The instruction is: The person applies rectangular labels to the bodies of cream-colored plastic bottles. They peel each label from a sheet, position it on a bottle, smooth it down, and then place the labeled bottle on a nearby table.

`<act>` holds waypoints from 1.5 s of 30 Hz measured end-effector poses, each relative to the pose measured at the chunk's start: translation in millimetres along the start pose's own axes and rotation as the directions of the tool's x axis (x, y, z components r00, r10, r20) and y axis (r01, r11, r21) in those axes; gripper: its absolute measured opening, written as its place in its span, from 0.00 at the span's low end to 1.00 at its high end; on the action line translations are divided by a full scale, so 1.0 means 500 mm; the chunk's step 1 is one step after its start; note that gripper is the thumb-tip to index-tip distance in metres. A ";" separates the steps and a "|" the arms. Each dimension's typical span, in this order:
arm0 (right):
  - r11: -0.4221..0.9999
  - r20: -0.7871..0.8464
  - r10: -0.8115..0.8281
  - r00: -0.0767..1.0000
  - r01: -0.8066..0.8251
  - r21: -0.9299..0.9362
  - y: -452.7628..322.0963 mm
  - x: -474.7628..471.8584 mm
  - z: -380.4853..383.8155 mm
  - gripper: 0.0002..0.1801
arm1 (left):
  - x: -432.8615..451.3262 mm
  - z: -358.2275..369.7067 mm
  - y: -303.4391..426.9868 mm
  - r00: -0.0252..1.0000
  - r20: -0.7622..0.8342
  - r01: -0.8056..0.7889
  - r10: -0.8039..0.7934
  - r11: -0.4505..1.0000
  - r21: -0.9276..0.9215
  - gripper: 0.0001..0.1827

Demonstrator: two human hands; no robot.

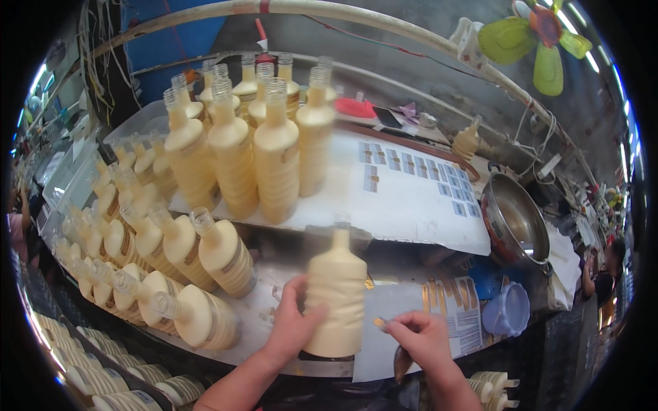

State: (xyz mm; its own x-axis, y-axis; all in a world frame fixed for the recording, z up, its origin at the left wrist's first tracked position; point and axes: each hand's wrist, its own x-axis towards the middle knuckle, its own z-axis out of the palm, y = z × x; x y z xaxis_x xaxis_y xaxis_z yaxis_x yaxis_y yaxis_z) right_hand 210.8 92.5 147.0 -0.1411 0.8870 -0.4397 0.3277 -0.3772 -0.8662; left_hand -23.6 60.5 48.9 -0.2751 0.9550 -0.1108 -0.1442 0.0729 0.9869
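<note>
A cream-coloured glass bottle [336, 303] with a clear threaded neck stands upright before me, gripped around its lower left side by my left hand [297, 318]. To its right, my right hand [422, 336] pinches a small gold label [379, 322] between thumb and fingers. A brown pointed thing, perhaps a tool handle, shows beneath that hand [402, 362]; what it is I cannot tell. A white sheet [378, 349] lies under the right hand, and strips of gold labels [437, 298] rest near its far right part. The bottle hides part of my left fingers.
Many similar bottles [226, 257] stand at the left, more [277, 159] on a raised white board [329, 226] holding small label pieces [406, 164]. Right are a metal basin [514, 221] and a lilac bucket [506, 308]. A green fan [547, 31] hangs above; people [604, 277] are at the far edges.
</note>
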 end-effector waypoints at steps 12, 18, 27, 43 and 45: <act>0.931 -0.118 -0.236 0.964 0.260 0.256 -0.024 0.161 0.134 0.08 | 0.090 -0.005 0.004 0.991 -0.093 -0.099 0.099 0.995 0.012 0.24; 0.895 -0.144 -0.225 0.964 0.263 0.360 0.002 0.172 0.126 0.06 | 0.121 0.004 0.002 0.992 -0.124 -0.008 0.002 0.999 -0.046 0.16; 0.919 -0.087 -0.227 0.970 0.243 0.311 -0.008 0.178 0.117 0.04 | 0.105 0.010 0.009 0.988 -0.150 0.009 -0.034 0.987 -0.162 0.16; 0.902 0.027 -0.241 0.970 0.213 0.377 0.036 0.229 0.104 0.13 | 0.102 0.012 0.011 0.991 -0.112 0.031 -0.079 0.927 -0.375 0.13; 0.925 0.072 -0.251 0.965 0.218 0.312 0.039 0.230 0.110 0.15 | 0.102 0.013 0.013 0.991 -0.110 0.026 -0.073 0.926 -0.377 0.13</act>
State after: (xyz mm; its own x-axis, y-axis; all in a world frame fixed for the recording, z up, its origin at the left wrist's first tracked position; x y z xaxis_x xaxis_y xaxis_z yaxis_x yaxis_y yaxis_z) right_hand 149.6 172.2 66.4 -0.2856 0.9319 -0.2237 -0.0191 -0.2389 -0.9709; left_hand -32.4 111.6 50.6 -0.3669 0.9097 -0.1945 -0.4989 -0.0159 0.8665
